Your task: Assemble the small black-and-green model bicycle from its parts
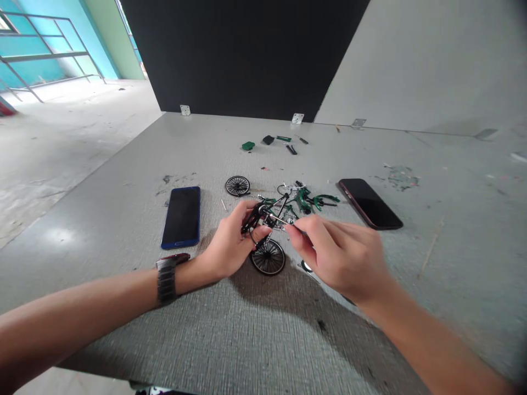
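Note:
My left hand (234, 241) is closed, with fingers and thumb gripping a black miniature bicycle frame (284, 204). A spoked wheel with a black tyre (268, 257) shows below it, close to my thumb. Pinched in my right hand (337, 252) is a thin metal-shafted tool, seemingly a small screwdriver (279, 219). Its tip meets the frame near my left fingers; its handle is mostly hidden. Green miniature bicycle parts (313, 200) lie just beyond both hands. Another loose spoked wheel (237, 186) rests farther back. A small round part (307, 266) is partly covered by my right hand.
A blue-edged phone (181, 217) lies left of my hands and a dark phone (369, 203) right. Toward the back of the grey table (197, 329) are a green piece (248, 146), a black piece (268, 140) and small tools (291, 149). A black panel (247, 55) stands behind.

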Demonstrator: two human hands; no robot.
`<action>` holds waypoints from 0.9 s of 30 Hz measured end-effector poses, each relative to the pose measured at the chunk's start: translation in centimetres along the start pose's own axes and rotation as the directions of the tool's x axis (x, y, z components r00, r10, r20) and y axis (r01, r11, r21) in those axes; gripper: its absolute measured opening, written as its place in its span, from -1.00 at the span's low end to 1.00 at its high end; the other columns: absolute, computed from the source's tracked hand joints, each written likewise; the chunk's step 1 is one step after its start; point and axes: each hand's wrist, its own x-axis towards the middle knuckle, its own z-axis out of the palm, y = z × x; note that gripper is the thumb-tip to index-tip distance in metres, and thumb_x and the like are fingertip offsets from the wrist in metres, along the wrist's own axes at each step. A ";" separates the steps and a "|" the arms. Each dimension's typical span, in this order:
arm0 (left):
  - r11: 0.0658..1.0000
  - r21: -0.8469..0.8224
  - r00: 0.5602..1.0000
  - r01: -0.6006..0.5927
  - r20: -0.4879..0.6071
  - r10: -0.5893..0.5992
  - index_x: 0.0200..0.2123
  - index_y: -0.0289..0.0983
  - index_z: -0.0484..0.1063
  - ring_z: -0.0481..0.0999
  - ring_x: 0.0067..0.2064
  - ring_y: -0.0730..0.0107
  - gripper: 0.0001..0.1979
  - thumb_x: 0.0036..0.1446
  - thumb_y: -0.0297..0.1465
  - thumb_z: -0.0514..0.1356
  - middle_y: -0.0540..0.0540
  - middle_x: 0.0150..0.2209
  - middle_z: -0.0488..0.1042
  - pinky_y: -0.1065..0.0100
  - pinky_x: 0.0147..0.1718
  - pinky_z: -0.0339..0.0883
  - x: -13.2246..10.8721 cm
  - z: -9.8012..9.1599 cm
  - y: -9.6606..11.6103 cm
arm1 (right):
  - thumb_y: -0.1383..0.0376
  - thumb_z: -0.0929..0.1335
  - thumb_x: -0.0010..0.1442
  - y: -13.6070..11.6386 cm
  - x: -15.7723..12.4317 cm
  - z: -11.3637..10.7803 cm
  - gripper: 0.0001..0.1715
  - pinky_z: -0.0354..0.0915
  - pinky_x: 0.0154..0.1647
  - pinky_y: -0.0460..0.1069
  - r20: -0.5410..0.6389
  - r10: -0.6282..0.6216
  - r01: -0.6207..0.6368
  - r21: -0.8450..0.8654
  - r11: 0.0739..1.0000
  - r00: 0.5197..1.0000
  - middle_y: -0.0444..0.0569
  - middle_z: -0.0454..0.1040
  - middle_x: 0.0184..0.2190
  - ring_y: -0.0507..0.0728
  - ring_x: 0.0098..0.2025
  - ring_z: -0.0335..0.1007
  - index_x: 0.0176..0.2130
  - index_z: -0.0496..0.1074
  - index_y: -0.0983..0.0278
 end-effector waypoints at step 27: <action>0.999 -0.044 0.993 -0.008 -0.117 0.003 0.05 -0.27 0.42 0.60 0.02 0.15 -0.54 0.11 -0.29 0.40 -0.24 0.01 0.60 0.20 -0.04 0.52 0.3 -0.3 0.9 | 0.30 0.32 0.39 -0.1 -0.8 0.6 -0.83 0.06 -0.59 -0.05 0.069 0.098 -0.104 0.104 0.989 0.993 -0.25 0.44 -0.65 -0.04 -0.65 0.29 -0.25 0.46 0.27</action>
